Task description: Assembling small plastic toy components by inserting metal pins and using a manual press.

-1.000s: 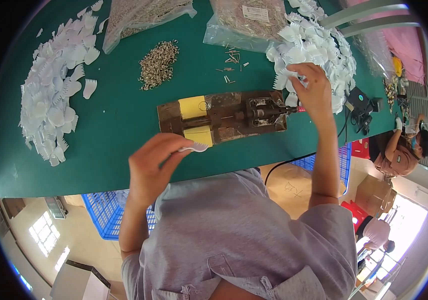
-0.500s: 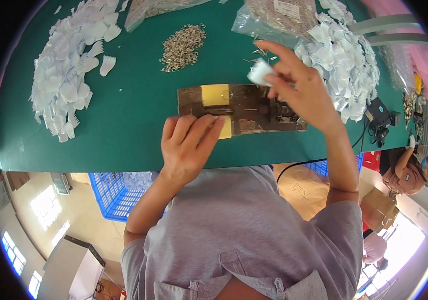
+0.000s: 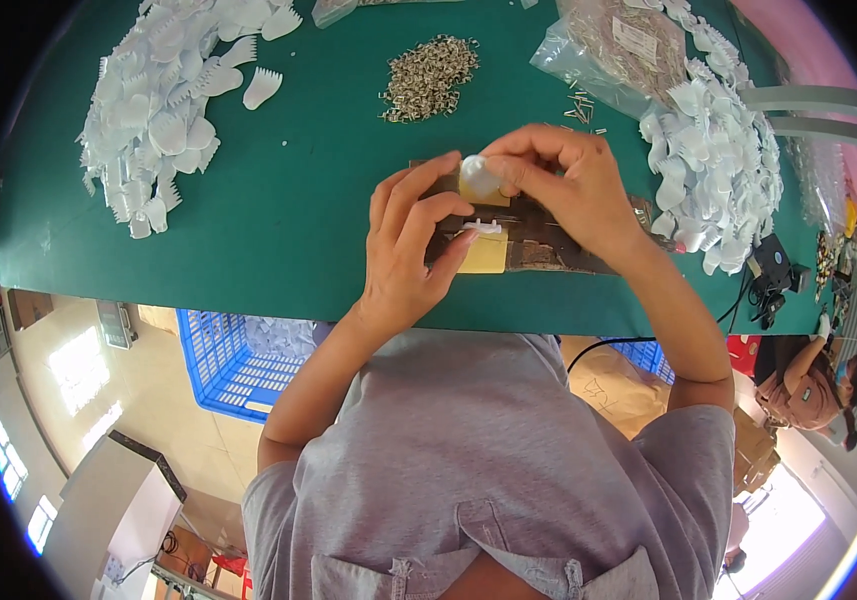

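Pinching white piece [image 3: 480,178] above board [image 3: 560,256] with right hand [image 3: 576,188]; cannot tell for left hand [image 3: 398,245]. Likely light, stiff; hold edges.

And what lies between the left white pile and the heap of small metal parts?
In the head view, one loose white toothed piece lies nearer the white pile; from there to the metal heap is green tabletop with a tiny white speck.

Room left of left grip [image 3: 400,248]; metal heap [image 3: 430,80] ahead, dark fixture [image 3: 553,257] beneath.
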The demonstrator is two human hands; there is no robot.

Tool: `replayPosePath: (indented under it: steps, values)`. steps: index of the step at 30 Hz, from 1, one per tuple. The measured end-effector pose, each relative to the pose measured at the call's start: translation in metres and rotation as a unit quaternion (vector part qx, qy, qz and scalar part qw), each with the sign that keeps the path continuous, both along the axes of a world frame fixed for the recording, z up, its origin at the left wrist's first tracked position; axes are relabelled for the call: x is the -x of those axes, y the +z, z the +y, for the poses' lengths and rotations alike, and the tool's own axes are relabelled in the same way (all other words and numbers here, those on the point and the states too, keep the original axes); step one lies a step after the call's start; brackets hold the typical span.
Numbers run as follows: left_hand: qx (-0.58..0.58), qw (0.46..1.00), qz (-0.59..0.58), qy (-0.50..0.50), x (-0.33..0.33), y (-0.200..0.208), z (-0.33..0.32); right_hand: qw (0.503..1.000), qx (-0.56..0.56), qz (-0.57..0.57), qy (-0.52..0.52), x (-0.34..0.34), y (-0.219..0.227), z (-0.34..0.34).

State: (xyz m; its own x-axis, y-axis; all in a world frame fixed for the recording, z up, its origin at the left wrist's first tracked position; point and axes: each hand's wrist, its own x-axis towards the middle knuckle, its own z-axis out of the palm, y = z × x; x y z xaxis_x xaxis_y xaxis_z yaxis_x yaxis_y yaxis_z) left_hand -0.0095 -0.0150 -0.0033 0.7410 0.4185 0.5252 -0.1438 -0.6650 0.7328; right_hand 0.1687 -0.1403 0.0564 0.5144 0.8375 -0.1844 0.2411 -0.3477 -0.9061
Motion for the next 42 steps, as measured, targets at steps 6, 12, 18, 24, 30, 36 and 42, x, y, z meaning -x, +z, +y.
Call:
replayPosePath:
  steps: [6, 12, 18, 24, 30, 36, 42]
  values:
    - [0.102, 0.985, 0.102, -0.093, 0.004, 0.003, 0.007, 0.998, -0.038, -0.054, -0.023, 0.012, 0.001, -0.005]
    - [0.146, 0.978, 0.105, -0.106, 0.004, 0.003, 0.007, 0.999, -0.011, -0.03, 0.034, -0.005, 0.009, 0.0]
    - [0.168, 0.979, 0.075, -0.084, 0.001, 0.0, 0.001, 0.986, -0.051, -0.153, 0.03, 0.002, 0.006, -0.007]
    - [0.153, 0.981, 0.063, -0.101, 0.002, -0.007, 0.004, 0.974, -0.061, -0.201, 0.082, 0.006, 0.003, -0.019]
    - [0.151, 0.978, 0.083, -0.121, 0.003, -0.008, 0.004, 0.978, 0.006, -0.178, 0.111, 0.01, 0.009, -0.018]
    - [0.17, 0.977, 0.081, -0.105, 0.0, -0.002, 0.002, 0.983, -0.029, -0.152, 0.098, 0.014, 0.006, -0.017]
    - [0.135, 0.982, 0.084, -0.106, -0.002, 0.0, 0.001, 0.977, -0.05, -0.187, 0.083, 0.02, 0.0, -0.021]
